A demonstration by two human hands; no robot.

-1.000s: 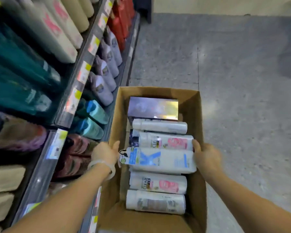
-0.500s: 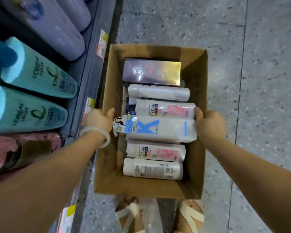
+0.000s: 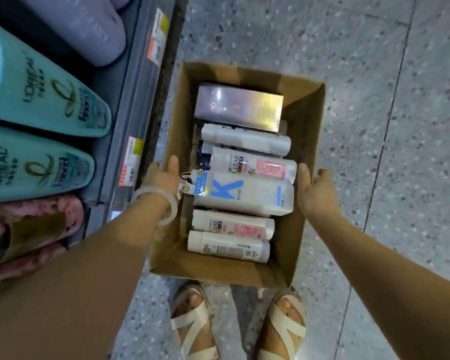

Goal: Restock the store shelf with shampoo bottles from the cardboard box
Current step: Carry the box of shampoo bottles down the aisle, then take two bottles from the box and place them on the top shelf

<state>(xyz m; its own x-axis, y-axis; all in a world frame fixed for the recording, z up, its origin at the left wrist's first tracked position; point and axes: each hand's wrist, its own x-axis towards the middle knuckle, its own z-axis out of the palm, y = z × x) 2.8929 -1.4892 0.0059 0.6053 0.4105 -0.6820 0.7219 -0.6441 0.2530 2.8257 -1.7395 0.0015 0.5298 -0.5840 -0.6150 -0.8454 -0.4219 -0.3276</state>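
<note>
Speckled floor [image 3: 374, 74] carries the cardboard box [image 3: 309, 120]; left hand [image 3: 161, 178] and right hand [image 3: 315, 193] flank it, fingers relaxed, empty; next, seemingly, grasp the KONO bottle [image 3: 244, 196]

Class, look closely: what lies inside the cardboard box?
Inside the cardboard box lie white shampoo bottles on their sides, among them a big bottle marked K and a shiny carton at the far end. A dark item is mostly covered; anything beneath is hidden.

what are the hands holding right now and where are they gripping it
Apparently nothing: both the left hand and right hand look open beside the cardboard box walls.
</note>
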